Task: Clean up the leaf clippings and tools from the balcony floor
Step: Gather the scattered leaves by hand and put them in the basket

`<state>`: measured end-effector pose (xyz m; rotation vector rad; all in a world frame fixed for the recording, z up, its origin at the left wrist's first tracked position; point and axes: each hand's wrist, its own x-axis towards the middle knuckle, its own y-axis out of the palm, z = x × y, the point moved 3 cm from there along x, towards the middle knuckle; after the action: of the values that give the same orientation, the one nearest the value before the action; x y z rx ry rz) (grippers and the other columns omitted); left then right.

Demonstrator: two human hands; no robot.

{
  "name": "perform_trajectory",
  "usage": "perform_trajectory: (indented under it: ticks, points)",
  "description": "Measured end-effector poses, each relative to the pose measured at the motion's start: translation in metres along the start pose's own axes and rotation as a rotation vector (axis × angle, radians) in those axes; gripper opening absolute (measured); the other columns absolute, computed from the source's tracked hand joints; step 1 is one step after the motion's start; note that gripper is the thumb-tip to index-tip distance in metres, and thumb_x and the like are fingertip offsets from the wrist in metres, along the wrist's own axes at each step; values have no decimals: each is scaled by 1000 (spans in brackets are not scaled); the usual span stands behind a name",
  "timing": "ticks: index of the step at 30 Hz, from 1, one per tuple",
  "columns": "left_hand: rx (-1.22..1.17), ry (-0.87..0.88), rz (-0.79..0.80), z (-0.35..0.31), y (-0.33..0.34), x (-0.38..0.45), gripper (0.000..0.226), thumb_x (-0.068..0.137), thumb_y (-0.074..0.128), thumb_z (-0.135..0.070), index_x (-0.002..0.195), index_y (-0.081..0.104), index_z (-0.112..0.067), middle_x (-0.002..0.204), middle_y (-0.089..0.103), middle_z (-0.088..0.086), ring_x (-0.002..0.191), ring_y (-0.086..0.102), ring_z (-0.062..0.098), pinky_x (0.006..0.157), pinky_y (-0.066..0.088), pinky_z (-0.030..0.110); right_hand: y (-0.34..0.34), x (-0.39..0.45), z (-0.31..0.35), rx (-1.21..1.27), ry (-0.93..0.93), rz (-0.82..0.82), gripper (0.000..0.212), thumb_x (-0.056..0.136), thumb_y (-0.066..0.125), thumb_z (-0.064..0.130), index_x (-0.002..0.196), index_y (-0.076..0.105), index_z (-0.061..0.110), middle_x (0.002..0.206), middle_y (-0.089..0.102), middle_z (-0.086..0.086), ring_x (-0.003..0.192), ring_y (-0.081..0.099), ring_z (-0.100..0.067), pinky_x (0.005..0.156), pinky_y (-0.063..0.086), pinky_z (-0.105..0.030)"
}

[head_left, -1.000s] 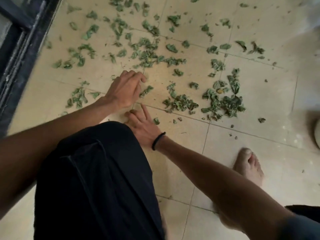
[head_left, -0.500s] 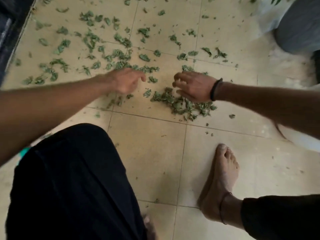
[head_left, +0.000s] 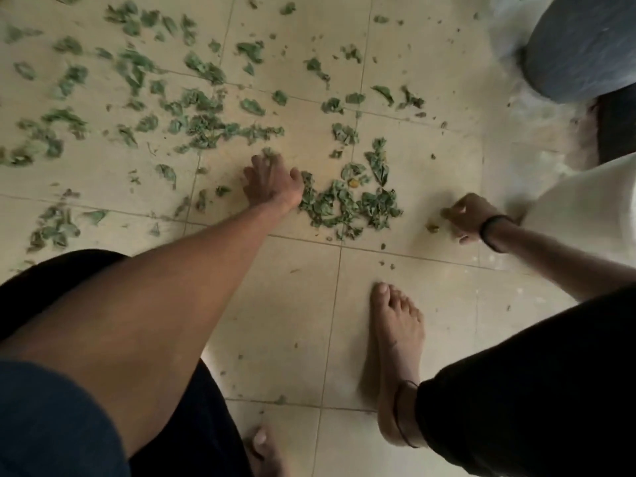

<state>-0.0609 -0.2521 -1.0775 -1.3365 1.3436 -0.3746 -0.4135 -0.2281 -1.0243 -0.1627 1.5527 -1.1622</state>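
Green leaf clippings (head_left: 192, 125) lie scattered over the beige floor tiles (head_left: 285, 304), thickest at the upper left. A gathered pile of clippings (head_left: 347, 204) sits at the middle. My left hand (head_left: 272, 182) rests flat on the floor with straight, spread fingers, its thumb side touching the pile's left edge. To the right of the pile, my right hand (head_left: 468, 216), with a black wristband, hovers with curled fingers that pinch a small bit of leaf. A yellowish scrap (head_left: 432, 227) lies just below its fingertips. No tools are in view.
A round grey pot (head_left: 585, 46) stands at the top right, with a dark object (head_left: 617, 129) below it. A white container (head_left: 592, 208) is right behind my right hand. My bare feet (head_left: 395, 339) are planted on the tiles nearest me.
My right hand has left the pile and moved right toward the white container. My left hand has dropped flat onto the floor against the pile's left side. The view has shifted right.
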Motion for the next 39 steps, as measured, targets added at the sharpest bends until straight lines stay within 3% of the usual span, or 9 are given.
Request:
perform_trajectory:
  ticks: [7, 10, 15, 19, 23, 27, 29, 36, 39]
  points:
    - [-230, 161, 107, -16, 5, -7, 25, 105, 51, -36, 123, 61, -21, 132, 56, 3, 108, 57, 17, 87, 46, 30, 59, -27, 62, 412, -349, -48, 23, 98, 61, 38, 109, 62, 17, 97, 72, -6, 81, 73, -24, 73, 63, -45]
    - [-267, 139, 9, -7, -11, -1, 24, 103, 50, -35, 121, 63, -25, 129, 62, 2, 110, 62, 21, 91, 55, 37, 62, -39, 47, 243, -292, -34, 42, 89, 73, 47, 112, 51, 19, 94, 70, -3, 77, 72, -23, 69, 61, -42]
    - [-226, -108, 31, 16, -20, -2, 40, 110, 34, -39, 125, 59, -11, 84, 57, -2, 63, 51, 12, 56, 45, 28, 107, -53, 17, -80, -203, 143, 64, 67, 92, 39, 112, 53, 16, 108, 65, -7, 87, 61, -23, 67, 46, -29]
    - [-467, -230, 191, 16, -5, -12, 45, 109, 36, -43, 127, 59, -8, 100, 71, 11, 79, 71, 22, 74, 62, 38, 115, -49, 60, 150, -382, 23, 47, 73, 89, 22, 102, 52, 15, 95, 60, -1, 82, 57, -22, 55, 36, -23]
    - [-741, -131, 441, -10, 1, -12, 42, 108, 41, -42, 131, 58, -12, 114, 69, 12, 89, 74, 26, 77, 62, 40, 82, -18, 76, 461, -440, -99, 27, 87, 78, 27, 92, 54, 16, 88, 67, -7, 75, 70, -25, 62, 61, -41]
    - [-696, -77, 256, -8, -12, -1, 34, 106, 49, -36, 132, 59, -15, 100, 73, 10, 84, 75, 25, 77, 64, 38, 28, 46, 70, 514, -254, -244, 11, 92, 64, 23, 101, 62, 18, 101, 72, -11, 82, 72, -28, 73, 63, -47]
    - [-561, -127, 147, 4, -17, 2, 37, 107, 48, -36, 135, 57, -15, 100, 72, 12, 83, 72, 27, 78, 61, 39, 14, 72, 76, 378, -236, -241, 27, 95, 55, 17, 121, 62, 15, 115, 68, -15, 95, 69, -31, 85, 61, -46]
    - [-663, -116, 432, -4, -10, -6, 39, 107, 45, -40, 135, 57, -14, 108, 71, 8, 87, 73, 23, 76, 62, 36, 32, 55, 143, 0, -719, -159, 32, 96, 49, 5, 118, 73, 7, 123, 69, -15, 115, 63, -30, 100, 50, -35]
    - [-508, 3, 114, -7, -27, 22, 32, 106, 50, -35, 133, 56, -21, 117, 67, 1, 76, 66, 17, 62, 56, 28, -12, 90, 151, 177, -614, -397, 33, 96, 48, 5, 119, 71, 7, 126, 67, -14, 112, 63, -22, 99, 48, -28]
